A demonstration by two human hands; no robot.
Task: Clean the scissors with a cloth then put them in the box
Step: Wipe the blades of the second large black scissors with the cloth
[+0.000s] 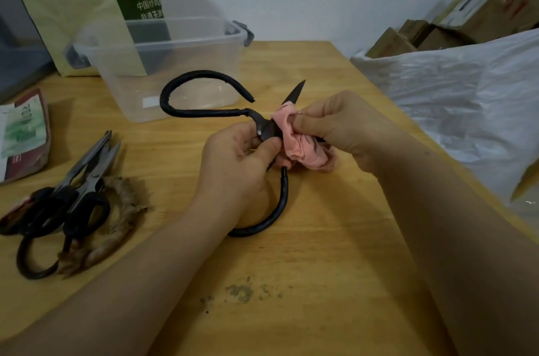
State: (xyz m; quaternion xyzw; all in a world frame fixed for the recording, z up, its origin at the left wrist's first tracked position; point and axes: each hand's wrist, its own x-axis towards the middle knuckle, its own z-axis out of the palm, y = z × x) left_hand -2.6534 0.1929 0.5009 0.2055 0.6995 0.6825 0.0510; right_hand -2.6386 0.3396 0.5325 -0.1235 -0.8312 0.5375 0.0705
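Left hand (236, 163) pinches the scissors (267, 130) at the pivot, right hand (335, 128) pinches cloth (294, 142) round the blade; tip aims at tabletop (320, 239) far edge, right of the box (163, 46)

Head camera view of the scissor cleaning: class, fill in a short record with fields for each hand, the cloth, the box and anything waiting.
left hand: grips the black scissors at the pivot
right hand: pinches the pink cloth round one blade
scissor handles: spread wide
box: clear, lid off, behind the scissors, no scissors inside
waiting: other scissors heaped at the left of the table
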